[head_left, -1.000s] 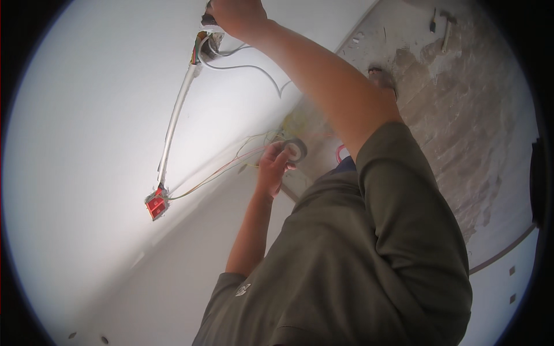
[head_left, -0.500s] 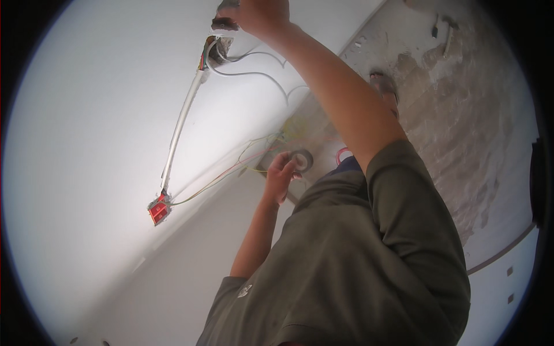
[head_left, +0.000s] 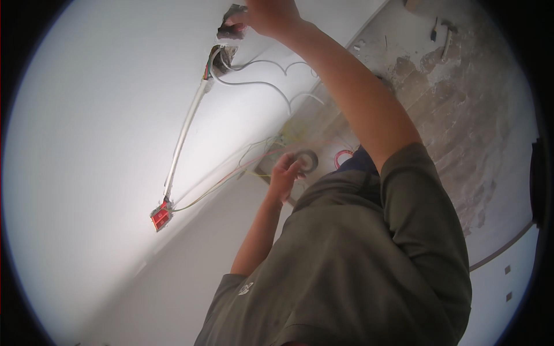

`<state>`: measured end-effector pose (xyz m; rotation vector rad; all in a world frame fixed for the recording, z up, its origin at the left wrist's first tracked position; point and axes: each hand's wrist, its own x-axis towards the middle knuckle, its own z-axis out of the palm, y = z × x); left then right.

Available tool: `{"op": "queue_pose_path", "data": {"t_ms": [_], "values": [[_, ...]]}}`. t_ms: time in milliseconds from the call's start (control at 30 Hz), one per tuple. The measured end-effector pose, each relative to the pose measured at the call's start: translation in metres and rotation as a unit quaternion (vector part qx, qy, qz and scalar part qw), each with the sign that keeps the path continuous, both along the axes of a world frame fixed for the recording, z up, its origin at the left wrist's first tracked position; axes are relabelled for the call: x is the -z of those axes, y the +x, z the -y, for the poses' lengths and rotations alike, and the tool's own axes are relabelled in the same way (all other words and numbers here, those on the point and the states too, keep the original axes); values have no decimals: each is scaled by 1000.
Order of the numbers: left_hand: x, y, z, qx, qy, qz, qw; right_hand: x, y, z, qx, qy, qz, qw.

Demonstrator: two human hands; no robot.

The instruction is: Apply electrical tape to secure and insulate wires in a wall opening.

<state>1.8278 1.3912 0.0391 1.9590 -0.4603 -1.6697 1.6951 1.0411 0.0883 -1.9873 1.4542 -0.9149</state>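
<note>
My left hand [head_left: 284,176] is closed on a roll of dark tape [head_left: 309,161], held in front of my waist. At the top, my right hand [head_left: 271,16] reaches to a rough dark opening [head_left: 229,32] in the white wall, with its bent fingertips inside the edge. What those fingers grip, if anything, is hidden. Just below is a second broken-out hole [head_left: 224,59], from which grey cables [head_left: 257,84] and coloured wires hang. A pale conduit [head_left: 186,135] runs down from it to a red wall box [head_left: 161,216].
Thin coloured wires [head_left: 222,183] stretch from the red box toward the floor near my left hand. A red ring-shaped coil [head_left: 343,157] lies beside my legs. On the stained floor [head_left: 438,115] are a hammer [head_left: 447,41] and a small dark tool [head_left: 434,30].
The view has shifted slightly, so the wall sits a little lower and further right. My right fingertips show more in the opening; my left hand still holds the tape roll.
</note>
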Motion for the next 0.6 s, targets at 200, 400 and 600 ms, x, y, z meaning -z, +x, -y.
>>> {"op": "queue_pose_path", "data": {"t_ms": [200, 400, 600], "values": [[5, 5, 7, -10, 11, -7, 1000, -10, 10, 1, 42, 26, -64, 997], [-2, 1, 27, -13, 15, -13, 1000, -5, 19, -4, 91, 16, -51, 994], [-13, -13, 31, 3, -7, 23, 1000, -2, 13, -2, 66, -25, 56, 996]]}}
